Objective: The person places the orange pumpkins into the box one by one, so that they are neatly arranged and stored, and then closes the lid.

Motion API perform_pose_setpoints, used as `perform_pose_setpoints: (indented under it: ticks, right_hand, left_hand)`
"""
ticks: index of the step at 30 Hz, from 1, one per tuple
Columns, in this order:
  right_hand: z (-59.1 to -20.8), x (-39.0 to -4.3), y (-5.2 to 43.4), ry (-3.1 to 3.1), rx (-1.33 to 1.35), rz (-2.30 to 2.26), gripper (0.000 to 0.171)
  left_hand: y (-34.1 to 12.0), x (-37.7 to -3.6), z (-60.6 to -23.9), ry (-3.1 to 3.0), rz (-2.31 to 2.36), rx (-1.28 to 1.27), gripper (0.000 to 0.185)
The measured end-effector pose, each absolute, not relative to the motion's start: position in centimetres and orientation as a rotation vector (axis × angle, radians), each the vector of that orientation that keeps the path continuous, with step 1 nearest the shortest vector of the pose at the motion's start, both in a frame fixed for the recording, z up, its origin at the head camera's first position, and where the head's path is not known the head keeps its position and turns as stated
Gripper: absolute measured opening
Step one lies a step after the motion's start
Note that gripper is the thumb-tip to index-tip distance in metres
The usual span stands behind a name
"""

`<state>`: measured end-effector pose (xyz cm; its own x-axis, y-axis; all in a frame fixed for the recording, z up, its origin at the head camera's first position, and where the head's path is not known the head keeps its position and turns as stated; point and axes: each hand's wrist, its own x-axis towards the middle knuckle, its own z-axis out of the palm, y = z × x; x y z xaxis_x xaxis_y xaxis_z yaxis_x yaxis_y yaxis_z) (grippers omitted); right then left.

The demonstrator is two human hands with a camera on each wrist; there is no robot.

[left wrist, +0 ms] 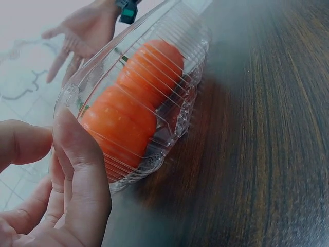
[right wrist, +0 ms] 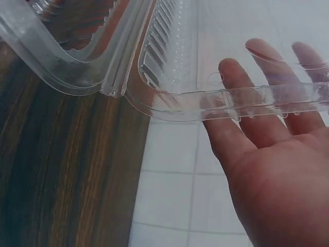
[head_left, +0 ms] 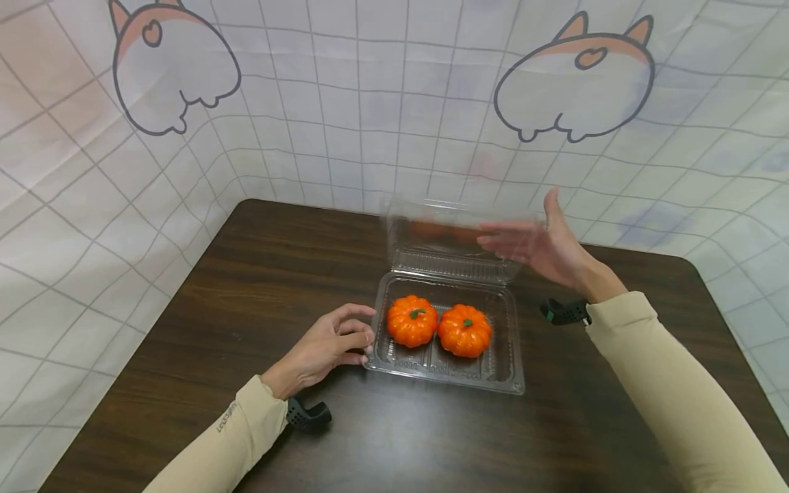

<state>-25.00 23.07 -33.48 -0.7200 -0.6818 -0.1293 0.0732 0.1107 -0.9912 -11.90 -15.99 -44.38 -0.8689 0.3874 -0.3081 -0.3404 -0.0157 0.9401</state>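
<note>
A clear plastic clamshell box (head_left: pixel 505 373) lies on the dark wooden table (head_left: pixel 259 274), its lid (head_left: pixel 453 236) standing up behind it. Two small orange pumpkins (head_left: pixel 411 320) (head_left: pixel 465 331) sit side by side in its tray. My left hand (head_left: pixel 329 344) rests on the table with fingertips curled against the tray's left rim; the left wrist view shows the fingers (left wrist: pixel 77 170) touching the box (left wrist: pixel 190 67) with the pumpkins (left wrist: pixel 128 110) inside. My right hand (head_left: pixel 542 246) is flat and straight-fingered behind the lid's right edge; its fingers (right wrist: pixel 241 123) lie behind the lid rim (right wrist: pixel 231 103).
A pale checked cloth with cartoon drawings (head_left: pixel 172 68) hangs as a backdrop round the table's far and side edges. Black wrist straps (head_left: pixel 305 414) (head_left: pixel 564 311) sit on both beige sleeves. Bare tabletop stretches left and in front of the box.
</note>
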Motion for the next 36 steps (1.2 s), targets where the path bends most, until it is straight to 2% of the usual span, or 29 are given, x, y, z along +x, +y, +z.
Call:
perform_pose_setpoints:
  ticks: [12, 19, 26, 30, 33, 36]
  right_hand:
    - [-33.5, -23.5, 23.0, 1.959, -0.714, -1.47, 0.111]
    - [-33.4, -21.7, 23.5, 2.076, -0.584, -1.387, 0.108]
    - [-33.8, -21.1, 23.5, 2.136, -0.814, -1.256, 0.1]
    - [-34.2, -20.6, 23.4, 2.228, -0.967, -1.156, 0.088]
    - [-34.4, -20.0, 23.3, 2.252, -0.975, -1.129, 0.072]
    - [-34.7, -19.5, 23.2, 2.289, -1.024, -1.098, 0.064]
  left_hand:
    - [-15.9, -11.9, -44.6, 1.766, 1.934, 0.024, 0.052]
    - [-15.9, -11.9, -44.6, 1.763, 1.932, 0.037, 0.053]
    - [-15.9, -11.9, -44.5, 1.747, 1.945, 0.022, 0.052]
    - [-15.9, -11.8, -44.6, 1.74, 1.957, -0.019, 0.045]
    - [-15.8, -11.8, -44.6, 1.726, 1.97, -0.06, 0.04]
    - [-15.8, -11.9, -44.6, 1.704, 1.985, -0.088, 0.04]
